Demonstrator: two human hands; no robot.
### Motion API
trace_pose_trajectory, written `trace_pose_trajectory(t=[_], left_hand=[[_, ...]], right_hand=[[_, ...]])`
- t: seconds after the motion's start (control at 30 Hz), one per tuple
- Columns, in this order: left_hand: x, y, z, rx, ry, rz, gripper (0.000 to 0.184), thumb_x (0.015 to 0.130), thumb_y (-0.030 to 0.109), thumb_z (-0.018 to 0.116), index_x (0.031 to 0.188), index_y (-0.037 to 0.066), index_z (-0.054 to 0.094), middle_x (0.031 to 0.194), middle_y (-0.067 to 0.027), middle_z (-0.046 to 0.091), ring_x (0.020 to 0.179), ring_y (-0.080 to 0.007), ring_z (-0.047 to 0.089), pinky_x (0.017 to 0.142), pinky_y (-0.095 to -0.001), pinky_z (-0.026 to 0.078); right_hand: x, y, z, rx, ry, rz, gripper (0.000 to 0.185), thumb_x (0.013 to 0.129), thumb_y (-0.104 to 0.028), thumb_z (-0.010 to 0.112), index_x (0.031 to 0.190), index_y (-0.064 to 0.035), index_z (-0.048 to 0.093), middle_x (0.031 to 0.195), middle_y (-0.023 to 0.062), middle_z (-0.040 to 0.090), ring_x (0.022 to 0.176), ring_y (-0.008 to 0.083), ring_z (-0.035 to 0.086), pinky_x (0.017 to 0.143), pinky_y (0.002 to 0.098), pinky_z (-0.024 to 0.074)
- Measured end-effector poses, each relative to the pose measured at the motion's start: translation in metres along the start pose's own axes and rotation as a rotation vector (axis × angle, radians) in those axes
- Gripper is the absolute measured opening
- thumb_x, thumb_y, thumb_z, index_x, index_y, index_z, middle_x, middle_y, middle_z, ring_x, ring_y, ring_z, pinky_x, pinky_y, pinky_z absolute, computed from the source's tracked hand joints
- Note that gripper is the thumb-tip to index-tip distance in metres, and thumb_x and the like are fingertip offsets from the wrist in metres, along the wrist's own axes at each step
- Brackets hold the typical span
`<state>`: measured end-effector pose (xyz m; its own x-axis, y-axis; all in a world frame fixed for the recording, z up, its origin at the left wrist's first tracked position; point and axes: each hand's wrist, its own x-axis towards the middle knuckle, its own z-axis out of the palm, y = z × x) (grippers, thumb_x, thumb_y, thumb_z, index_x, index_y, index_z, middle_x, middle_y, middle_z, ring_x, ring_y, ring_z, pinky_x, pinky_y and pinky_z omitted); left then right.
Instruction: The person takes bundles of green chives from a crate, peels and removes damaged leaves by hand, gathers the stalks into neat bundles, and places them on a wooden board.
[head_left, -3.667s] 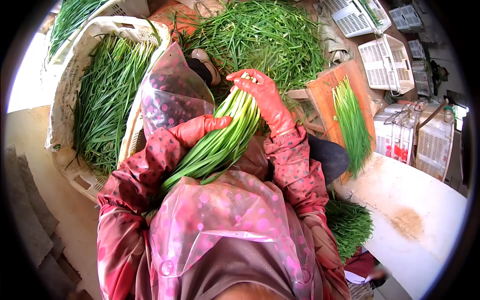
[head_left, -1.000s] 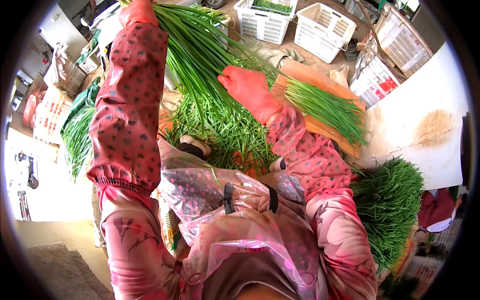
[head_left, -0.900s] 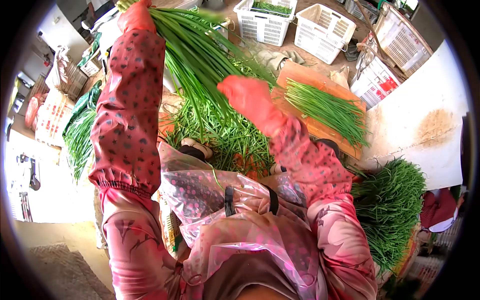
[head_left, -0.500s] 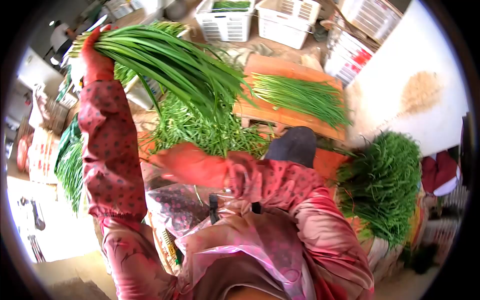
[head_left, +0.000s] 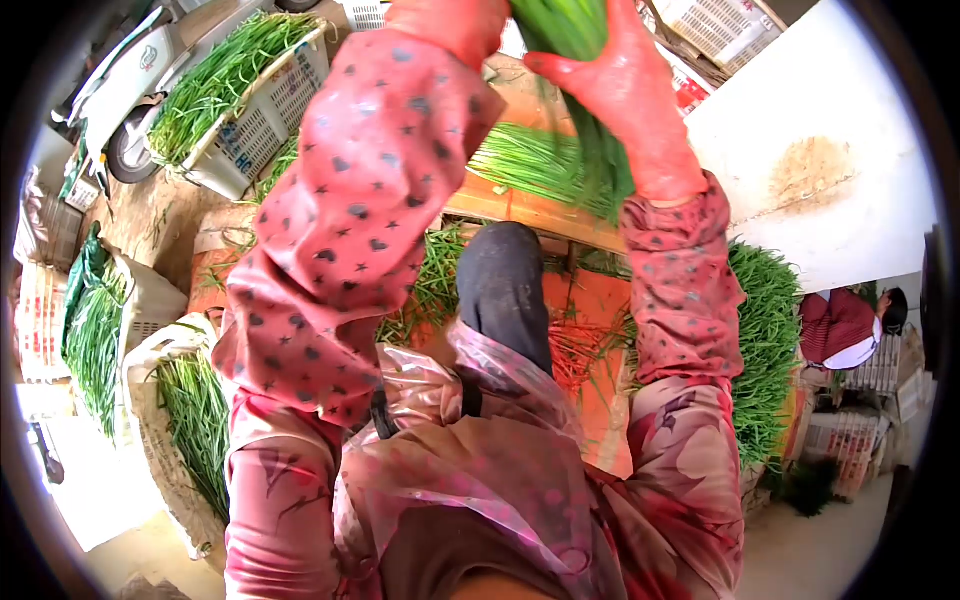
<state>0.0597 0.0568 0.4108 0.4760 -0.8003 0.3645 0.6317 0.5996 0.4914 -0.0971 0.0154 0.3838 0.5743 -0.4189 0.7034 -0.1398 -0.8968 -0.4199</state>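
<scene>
White slatted plastic crate (head_left: 262,132), heaped with long green leaves, stands at upper left; below it, a pale cloth-lined basket (head_left: 150,400) holds more. Right of these, the red-gloved left hand (head_left: 450,25) reaches to the top edge; its fingers lie beyond the frame, so whether it grips anything cannot be told. Next comes an orange-brown wooden board (head_left: 530,212) bearing a flat bundle of thin green stalks (head_left: 515,155). Above it hangs a thick bunch of green leaves (head_left: 572,28), its upper end cut off, its blurred tips drooping over the board. The red-gloved right hand (head_left: 632,95) has its thumb spread wide, leaves lying between thumb and fingers without a closed grip. Farther right is a bushy dark-green pile (head_left: 768,330). The step appears to be steering the bunch at the board; the next move calls for keeping the loose tips together.
</scene>
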Motion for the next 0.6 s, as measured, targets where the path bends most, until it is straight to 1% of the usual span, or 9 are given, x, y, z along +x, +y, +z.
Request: trace_pose_trajectory(t=[0.03,0.1,0.2,0.23,0.3,0.33,0.4,0.47,0.6], left_hand=[[0.0,-0.012,-0.001,-0.043,-0.062,-0.076,0.019,0.09,0.019,0.057,0.091,0.0,0.061,0.083,-0.0115,0.065,0.077,-0.0244,0.062,0.074,-0.0354,0.052],[0.0,-0.037,-0.004,-0.113,-0.063,-0.078,0.02,0.09,0.02,0.058,0.091,0.0,0.061,0.083,-0.0115,0.065,0.078,-0.0244,0.063,0.076,-0.0353,0.052],[-0.01,-0.076,-0.025,-0.174,0.04,-0.156,0.027,0.09,0.025,0.06,0.095,-0.001,0.063,0.087,-0.0119,0.066,0.08,-0.0247,0.063,0.081,-0.0357,0.051],[-0.005,-0.107,-0.055,0.022,0.088,-0.054,0.024,0.092,0.021,0.056,0.103,0.001,0.061,0.098,-0.0156,0.065,0.092,-0.0285,0.062,0.09,-0.0405,0.048],[-0.012,-0.146,-0.093,-0.032,0.11,-0.007,0.022,0.093,0.015,0.055,0.11,0.001,0.06,0.107,-0.0176,0.064,0.101,-0.0287,0.062,0.093,-0.0409,0.049],[-0.032,-0.155,-0.092,-0.282,0.072,-0.066,0.021,0.092,0.014,0.057,0.109,0.0,0.06,0.105,-0.0159,0.065,0.097,-0.025,0.064,0.087,-0.0364,0.052],[-0.041,-0.18,-0.087,-0.51,0.339,-0.199,0.024,0.092,0.013,0.057,0.115,0.005,0.058,0.104,-0.0132,0.064,0.097,-0.0255,0.063,0.089,-0.0391,0.051],[-0.038,-0.213,-0.107,-0.65,0.326,-0.235,0.023,0.092,0.013,0.056,0.114,0.007,0.056,0.108,-0.0139,0.065,0.103,-0.0308,0.06,0.097,-0.0451,0.045],[-0.039,-0.239,-0.148,-0.57,0.474,-0.297,0.031,0.093,0.016,0.056,0.122,0.006,0.054,0.119,-0.0148,0.061,0.109,-0.031,0.058,0.1,-0.0454,0.043]], right_hand=[[-0.004,0.013,-0.006,-0.003,-0.008,0.005,0.108,0.058,-0.015,0.087,0.148,-0.0075,0.027,0.132,0.0225,0.051,0.122,0.0378,0.051,0.102,0.0413,0.0428],[-0.011,0.036,-0.01,-0.126,0.004,0.096,0.061,0.07,-0.032,0.079,0.12,-0.0081,0.054,0.102,0.0168,0.066,0.094,0.0318,0.065,0.078,0.0425,0.0507],[-0.027,0.057,-0.015,-0.2,-0.106,0.281,0.051,0.072,-0.028,0.078,0.113,-0.0082,0.057,0.097,0.0161,0.067,0.091,0.035,0.066,0.078,0.0418,0.0517],[-0.034,0.069,-0.012,-0.276,-0.152,0.242,0.04,0.078,-0.025,0.072,0.112,-0.0081,0.059,0.091,0.0177,0.068,0.089,0.035,0.067,0.074,0.0401,0.0537],[-0.058,0.1,-0.006,-0.308,-0.221,0.196,0.042,0.077,-0.025,0.069,0.115,-0.0114,0.059,0.096,0.0162,0.067,0.089,0.0356,0.065,0.076,0.0405,0.0526],[-0.062,0.11,-0.009,-0.29,-0.294,0.211,0.043,0.077,-0.024,0.069,0.116,-0.0113,0.058,0.099,0.0159,0.067,0.092,0.035,0.065,0.077,0.041,0.0521],[-0.072,0.133,-0.018,-0.261,-0.385,0.208,0.045,0.076,-0.023,0.068,0.118,-0.0111,0.057,0.101,0.0156,0.066,0.094,0.0343,0.064,0.079,0.0414,0.0516],[-0.077,0.157,-0.017,-0.393,-0.488,0.247,0.048,0.075,-0.02,0.068,0.12,-0.0108,0.056,0.105,0.0152,0.065,0.1,0.0339,0.062,0.083,0.0419,0.0505],[-0.094,0.201,0.018,-0.425,-0.56,0.3,0.051,0.073,-0.019,0.07,0.121,-0.0114,0.056,0.106,0.0145,0.065,0.1,0.0336,0.062,0.083,0.0421,0.0505]])
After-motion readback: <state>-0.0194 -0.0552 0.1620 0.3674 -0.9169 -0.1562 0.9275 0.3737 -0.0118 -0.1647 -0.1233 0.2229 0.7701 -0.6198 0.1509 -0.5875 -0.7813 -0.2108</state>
